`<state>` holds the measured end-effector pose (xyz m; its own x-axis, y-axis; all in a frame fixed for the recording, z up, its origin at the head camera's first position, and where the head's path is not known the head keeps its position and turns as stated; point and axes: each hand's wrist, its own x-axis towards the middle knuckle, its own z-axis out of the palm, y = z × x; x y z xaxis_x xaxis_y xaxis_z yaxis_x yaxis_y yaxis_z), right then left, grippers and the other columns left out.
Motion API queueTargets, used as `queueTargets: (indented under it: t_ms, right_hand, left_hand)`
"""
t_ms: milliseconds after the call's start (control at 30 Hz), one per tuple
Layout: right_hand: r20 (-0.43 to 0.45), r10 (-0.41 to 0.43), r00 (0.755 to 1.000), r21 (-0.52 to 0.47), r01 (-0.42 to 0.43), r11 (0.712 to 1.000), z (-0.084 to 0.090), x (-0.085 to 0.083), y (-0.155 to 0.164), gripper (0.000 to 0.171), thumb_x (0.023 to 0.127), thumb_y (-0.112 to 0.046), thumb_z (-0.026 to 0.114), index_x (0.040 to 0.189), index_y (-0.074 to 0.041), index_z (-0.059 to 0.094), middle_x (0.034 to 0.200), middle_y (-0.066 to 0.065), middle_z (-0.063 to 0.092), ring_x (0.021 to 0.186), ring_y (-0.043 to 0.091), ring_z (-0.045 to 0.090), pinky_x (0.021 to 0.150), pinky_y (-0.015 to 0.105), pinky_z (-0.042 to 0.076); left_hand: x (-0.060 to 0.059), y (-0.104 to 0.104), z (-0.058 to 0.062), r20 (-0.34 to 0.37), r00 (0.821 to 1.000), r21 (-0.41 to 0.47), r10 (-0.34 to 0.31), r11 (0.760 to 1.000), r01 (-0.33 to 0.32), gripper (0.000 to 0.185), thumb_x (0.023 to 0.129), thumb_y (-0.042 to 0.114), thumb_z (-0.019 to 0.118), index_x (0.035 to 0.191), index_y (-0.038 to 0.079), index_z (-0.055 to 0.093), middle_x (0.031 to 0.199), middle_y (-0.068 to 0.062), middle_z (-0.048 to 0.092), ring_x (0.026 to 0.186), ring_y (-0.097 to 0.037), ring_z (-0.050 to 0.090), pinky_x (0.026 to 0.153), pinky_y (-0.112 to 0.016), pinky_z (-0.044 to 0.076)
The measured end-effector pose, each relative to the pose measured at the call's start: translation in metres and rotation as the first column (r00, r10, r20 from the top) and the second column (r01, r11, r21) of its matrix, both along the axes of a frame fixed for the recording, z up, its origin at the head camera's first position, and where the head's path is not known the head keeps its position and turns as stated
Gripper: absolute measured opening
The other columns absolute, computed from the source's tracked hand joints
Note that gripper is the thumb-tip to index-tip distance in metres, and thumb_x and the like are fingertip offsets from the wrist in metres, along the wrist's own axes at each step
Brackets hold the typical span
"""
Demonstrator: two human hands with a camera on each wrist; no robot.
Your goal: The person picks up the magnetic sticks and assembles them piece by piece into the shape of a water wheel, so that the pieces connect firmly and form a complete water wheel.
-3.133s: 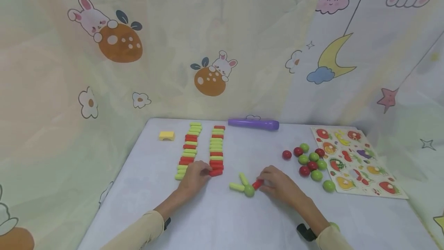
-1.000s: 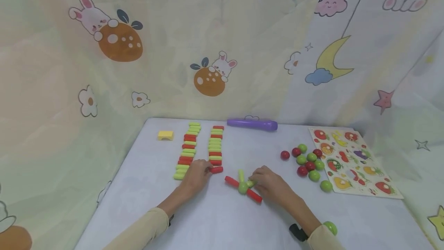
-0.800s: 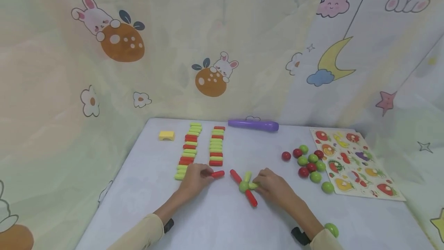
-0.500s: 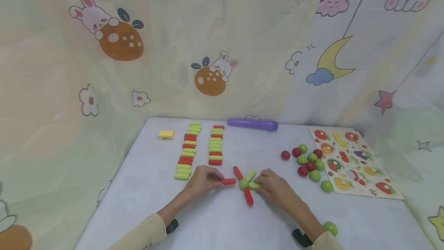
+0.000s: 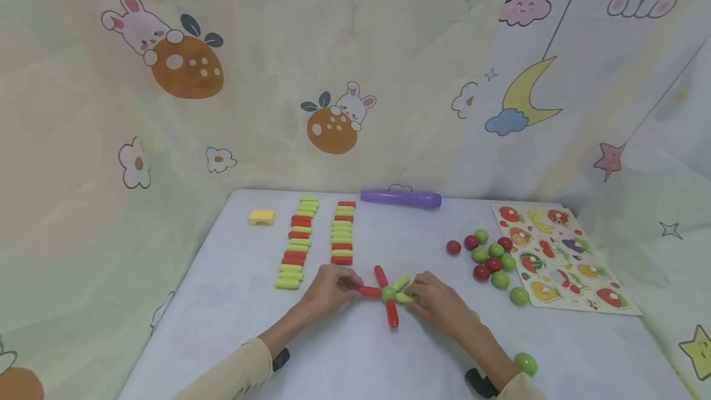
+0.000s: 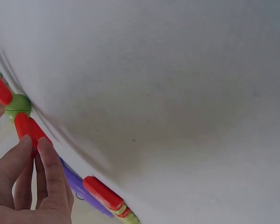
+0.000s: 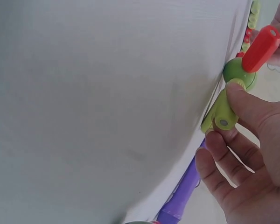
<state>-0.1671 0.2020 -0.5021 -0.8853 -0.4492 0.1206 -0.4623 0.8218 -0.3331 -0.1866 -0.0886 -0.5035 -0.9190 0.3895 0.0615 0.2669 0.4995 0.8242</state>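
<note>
A green ball (image 5: 388, 293) sits on the table with red and green magnetic sticks radiating from it like a star. My left hand (image 5: 329, 289) pinches a red magnetic stick (image 5: 370, 291) between thumb and fingertips, its far end at the ball's left side. On the other side, my right hand (image 5: 439, 301) pinches a green magnetic stick (image 5: 403, 297) that points right from the ball. In the right wrist view, a grey disc shows in the end of this green stick (image 7: 225, 112). Another red stick (image 5: 392, 313) points toward me, and a second green stick (image 5: 401, 282) points away.
Two columns of red and green sticks (image 5: 299, 235) lie at the left behind my left hand. A yellow block (image 5: 262, 217) and a purple wand-like stick (image 5: 401, 199) are at the back. Red and green balls (image 5: 494, 265) cluster right, beside a fruit-picture board (image 5: 565, 258).
My left hand has carried a red stick from the near end of the right column to the ball. The star has turned while my right hand kept hold of a green stick.
</note>
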Motion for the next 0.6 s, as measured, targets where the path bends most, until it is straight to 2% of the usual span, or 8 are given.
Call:
queueTargets:
  t_ms: [67,167,267,333,400,500,600]
  right_hand:
    - [0.009,-0.011,1.000,-0.004,0.011,1.000,0.000,0.002,-0.001,0.025,0.085,-0.019,0.093,0.107,-0.015,0.082,0.100,-0.008,0.069,0.092,0.007,0.059,0.083,0.028,0.059]
    - [0.016,-0.021,1.000,-0.013,0.021,1.000,0.000,0.005,-0.001,0.026,0.085,-0.020,0.093,0.108,-0.015,0.082,0.100,-0.008,0.070,0.091,0.007,0.061,0.084,0.028,0.060]
    - [0.018,-0.029,0.999,-0.023,0.030,0.999,0.001,0.007,-0.002,0.027,0.084,-0.020,0.094,0.108,-0.015,0.082,0.099,-0.007,0.070,0.089,0.006,0.060,0.083,0.028,0.060]
    - [0.022,-0.038,0.999,-0.030,0.039,0.999,0.000,0.008,-0.003,0.028,0.083,-0.020,0.094,0.108,-0.015,0.082,0.098,-0.008,0.071,0.088,0.005,0.059,0.083,0.028,0.060]
    - [0.030,-0.048,0.998,-0.032,0.049,0.998,0.000,0.009,-0.004,0.029,0.083,-0.021,0.095,0.108,-0.016,0.082,0.097,-0.009,0.070,0.087,0.003,0.059,0.082,0.028,0.060]
    - [0.056,-0.056,0.997,-0.040,0.058,0.997,-0.001,0.008,-0.004,0.029,0.083,-0.023,0.094,0.108,-0.016,0.082,0.095,-0.012,0.070,0.085,0.001,0.058,0.082,0.028,0.060]
    - [0.081,-0.057,0.995,-0.052,0.061,0.997,-0.003,0.007,-0.005,0.027,0.084,-0.025,0.094,0.107,-0.018,0.082,0.094,-0.014,0.070,0.084,0.000,0.058,0.081,0.027,0.059]
  left_hand:
    - [-0.001,-0.002,0.003,0.004,1.000,0.009,0.020,1.000,-0.020,0.019,0.095,0.010,0.084,0.114,0.008,0.083,0.101,0.004,0.080,0.093,-0.009,0.072,0.082,-0.022,0.060]
    - [-0.004,-0.006,0.006,-0.033,0.992,0.020,0.122,0.992,-0.122,0.020,0.094,0.007,0.084,0.114,0.007,0.082,0.104,-0.002,0.079,0.095,-0.015,0.072,0.082,-0.027,0.062]
    - [-0.010,-0.009,0.008,-0.104,0.961,0.005,0.256,0.967,-0.256,0.021,0.093,0.004,0.084,0.114,0.005,0.081,0.106,-0.007,0.078,0.097,-0.021,0.071,0.082,-0.033,0.064]
    - [-0.015,-0.010,0.006,-0.158,0.941,-0.051,0.299,0.949,-0.310,0.022,0.093,0.004,0.084,0.115,0.005,0.081,0.107,-0.008,0.077,0.099,-0.022,0.069,0.084,-0.036,0.063]
    - [-0.020,-0.011,0.004,-0.197,0.935,-0.132,0.293,0.938,-0.322,0.023,0.094,0.005,0.084,0.117,0.005,0.081,0.108,-0.008,0.076,0.100,-0.023,0.068,0.085,-0.037,0.063]
    - [-0.027,-0.013,0.000,-0.260,0.937,-0.262,0.235,0.916,-0.302,0.024,0.094,0.007,0.084,0.118,0.004,0.081,0.105,-0.008,0.075,0.099,-0.021,0.067,0.085,-0.034,0.062]
    - [-0.030,-0.013,-0.002,-0.288,0.940,-0.331,0.186,0.901,-0.280,0.022,0.095,0.007,0.083,0.117,0.004,0.082,0.099,-0.007,0.073,0.092,-0.019,0.064,0.079,-0.029,0.061]
